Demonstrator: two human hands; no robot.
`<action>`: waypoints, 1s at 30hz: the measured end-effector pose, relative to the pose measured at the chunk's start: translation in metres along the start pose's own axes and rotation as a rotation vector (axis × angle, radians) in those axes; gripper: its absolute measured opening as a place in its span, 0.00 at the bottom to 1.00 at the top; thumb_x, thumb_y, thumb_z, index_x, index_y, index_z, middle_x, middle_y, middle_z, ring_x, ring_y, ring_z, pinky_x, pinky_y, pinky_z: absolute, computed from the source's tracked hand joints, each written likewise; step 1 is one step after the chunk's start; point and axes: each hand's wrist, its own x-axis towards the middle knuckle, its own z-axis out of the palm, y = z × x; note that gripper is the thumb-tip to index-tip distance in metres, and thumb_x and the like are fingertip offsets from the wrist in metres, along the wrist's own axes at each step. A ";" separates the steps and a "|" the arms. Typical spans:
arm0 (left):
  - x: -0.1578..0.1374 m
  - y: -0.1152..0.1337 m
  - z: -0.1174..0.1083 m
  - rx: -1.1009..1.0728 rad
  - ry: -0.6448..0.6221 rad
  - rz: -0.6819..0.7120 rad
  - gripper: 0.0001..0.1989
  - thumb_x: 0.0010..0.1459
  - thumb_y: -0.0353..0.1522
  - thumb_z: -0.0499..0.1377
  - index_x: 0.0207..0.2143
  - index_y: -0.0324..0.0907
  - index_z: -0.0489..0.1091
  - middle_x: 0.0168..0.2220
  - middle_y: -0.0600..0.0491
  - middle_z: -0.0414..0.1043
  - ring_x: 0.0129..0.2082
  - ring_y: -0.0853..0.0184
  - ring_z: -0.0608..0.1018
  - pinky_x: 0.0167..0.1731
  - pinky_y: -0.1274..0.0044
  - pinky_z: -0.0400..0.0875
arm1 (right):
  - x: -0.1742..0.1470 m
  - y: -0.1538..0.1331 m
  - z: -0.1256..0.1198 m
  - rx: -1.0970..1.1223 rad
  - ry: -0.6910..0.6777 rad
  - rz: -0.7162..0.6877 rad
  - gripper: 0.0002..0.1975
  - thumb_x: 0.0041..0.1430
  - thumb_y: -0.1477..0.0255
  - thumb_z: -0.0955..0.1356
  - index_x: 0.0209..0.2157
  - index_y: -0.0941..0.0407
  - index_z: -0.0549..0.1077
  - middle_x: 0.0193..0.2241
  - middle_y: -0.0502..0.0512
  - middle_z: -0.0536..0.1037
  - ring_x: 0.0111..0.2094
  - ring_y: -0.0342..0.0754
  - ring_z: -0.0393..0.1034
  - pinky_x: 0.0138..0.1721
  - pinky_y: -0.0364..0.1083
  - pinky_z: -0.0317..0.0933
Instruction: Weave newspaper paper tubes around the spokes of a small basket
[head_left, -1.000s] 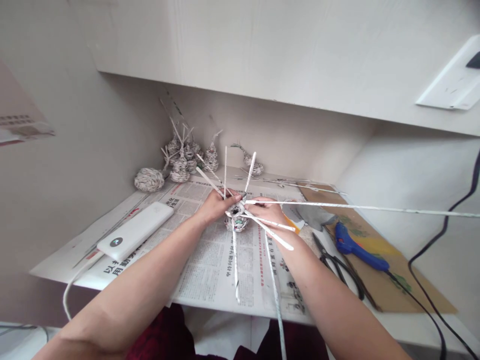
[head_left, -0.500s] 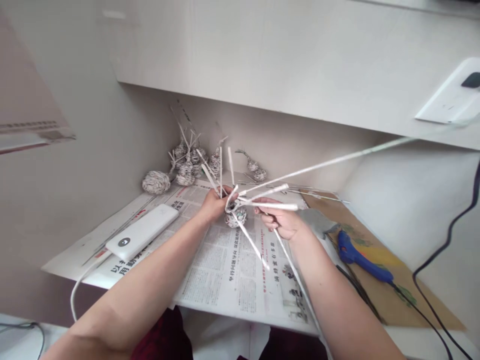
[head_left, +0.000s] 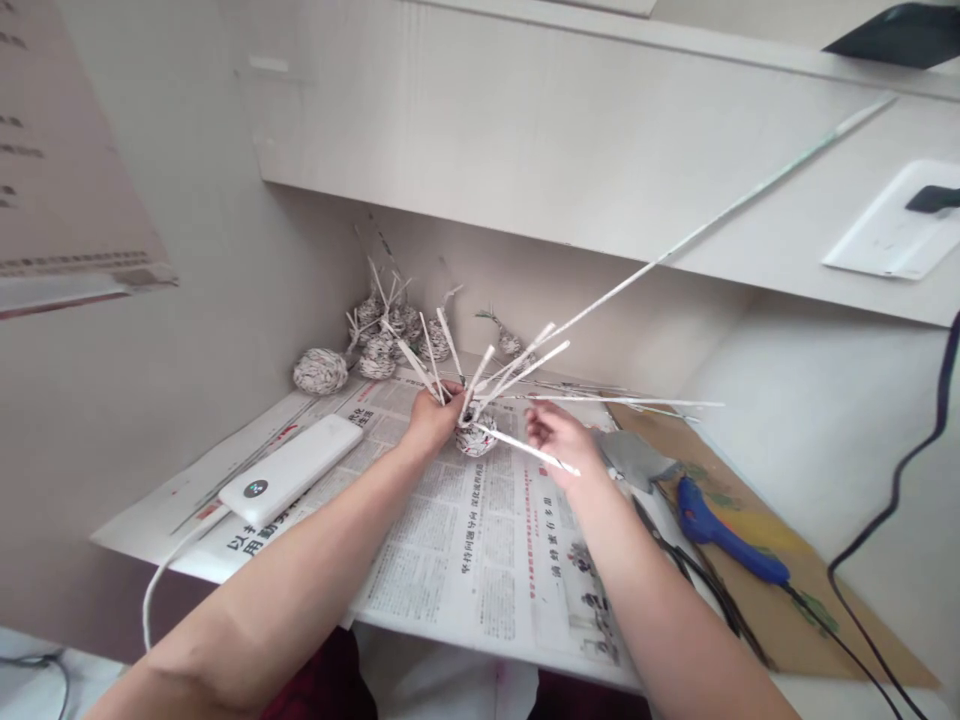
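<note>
A small round basket woven from rolled newspaper strips [head_left: 476, 438] rests on the newspaper sheet, with several white paper rods fanning out from its rim. My left hand [head_left: 437, 415] is closed around its left side, gripping the rim and the bases of some rods. One long paper rod [head_left: 645, 268] slants far up to the right. My right hand [head_left: 559, 435] is just right of the basket, fingers loosely curled and apart, with nothing visible in them. A short rod crosses in front of this hand, and a thin rod stretches rightward behind it.
Several woven paper gourds [head_left: 320, 371] stand in the back left corner. A white power bank [head_left: 296, 465] with a cable lies at left. On the right are a blue glue gun [head_left: 727, 535], a grey cloth [head_left: 637, 455] and brown cardboard [head_left: 840, 600]. An overhanging panel [head_left: 480, 130] is above.
My right hand has let go of the paper rod that ran down toward me. The long rod's far end now points higher. The basket has turned slightly, shifting its rods, and the view has tilted.
</note>
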 end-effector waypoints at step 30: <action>-0.012 0.041 -0.026 0.100 -0.929 -0.111 0.25 0.45 0.33 0.69 0.48 0.43 0.74 0.53 0.46 0.73 0.56 0.54 0.71 0.54 0.66 0.66 | -0.001 0.014 0.004 -0.404 0.017 0.043 0.14 0.39 0.66 0.75 0.14 0.56 0.70 0.11 0.49 0.69 0.10 0.37 0.54 0.09 0.38 0.43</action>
